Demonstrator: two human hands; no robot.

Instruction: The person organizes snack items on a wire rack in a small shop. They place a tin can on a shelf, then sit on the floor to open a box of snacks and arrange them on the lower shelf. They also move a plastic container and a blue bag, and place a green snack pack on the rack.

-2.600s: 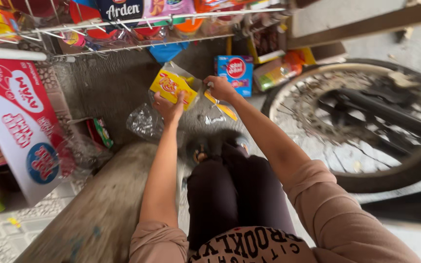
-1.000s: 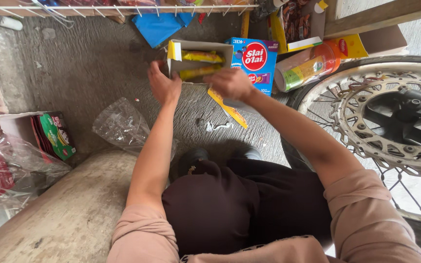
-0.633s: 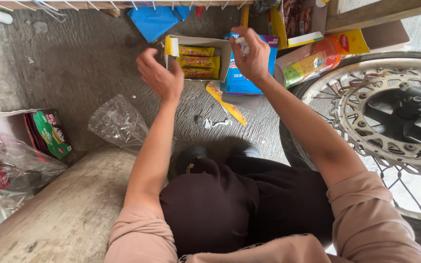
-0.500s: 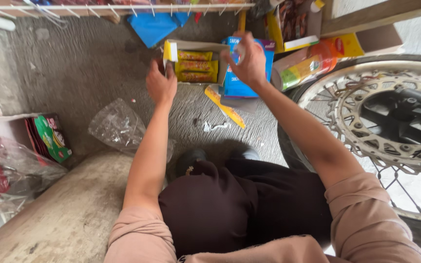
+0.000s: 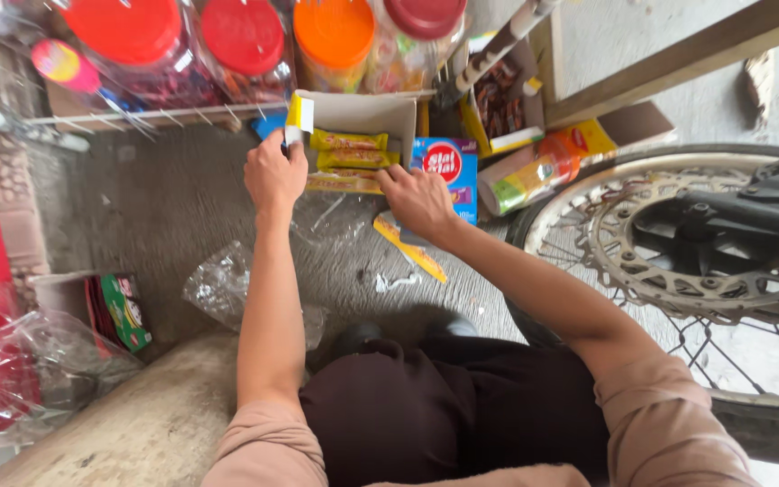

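Observation:
An open cardboard box point(image 5: 367, 117) with a yellow flap stands on the concrete floor, holding a stack of yellow snack packets point(image 5: 346, 142). My left hand point(image 5: 274, 171) grips the box's left wall by the yellow flap. Fingers of my right hand point(image 5: 418, 200) rest on the lowest yellow packet at the box's front edge. A loose yellow wrapper point(image 5: 410, 250) lies on the floor just under my right wrist. A blue snack box point(image 5: 450, 169) stands right behind my right hand.
Plastic jars with red and orange lids point(image 5: 245, 41) fill a wire rack above. A motorcycle wheel point(image 5: 705, 271) stands close at the right. Crumpled clear plastic point(image 5: 218, 289) lies at the left by a small green-and-red box point(image 5: 119, 311). More snack packs point(image 5: 534, 176) lean near the wheel.
The view has tilted up, showing the jars. My right hand came down from the box's upper right to the front packets. My left hand stays on the box's left side.

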